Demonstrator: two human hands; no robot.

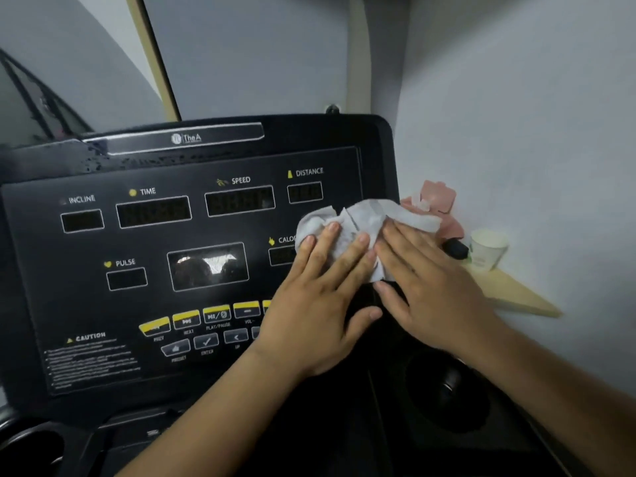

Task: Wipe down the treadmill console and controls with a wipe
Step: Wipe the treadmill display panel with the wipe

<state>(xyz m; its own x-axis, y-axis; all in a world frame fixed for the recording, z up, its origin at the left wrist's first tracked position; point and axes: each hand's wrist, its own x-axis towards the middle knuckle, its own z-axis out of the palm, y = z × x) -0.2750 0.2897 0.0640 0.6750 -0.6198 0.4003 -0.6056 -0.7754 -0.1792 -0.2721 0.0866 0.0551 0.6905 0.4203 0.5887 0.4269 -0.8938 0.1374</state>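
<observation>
Black treadmill console (192,242) by grey wall — both hands flat, left (320,304), right (430,294), pressing wipe (364,218)

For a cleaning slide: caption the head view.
Left hand and right hand press a crumpled grey wipe flat against the black treadmill console, just below its DISTANCE readout.

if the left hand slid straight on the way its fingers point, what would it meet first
The left hand presses the crumpled white wipe, so it would bunch that first. Beyond it there is probably bare black treadmill console panel beside the DISTANCE window.
</observation>
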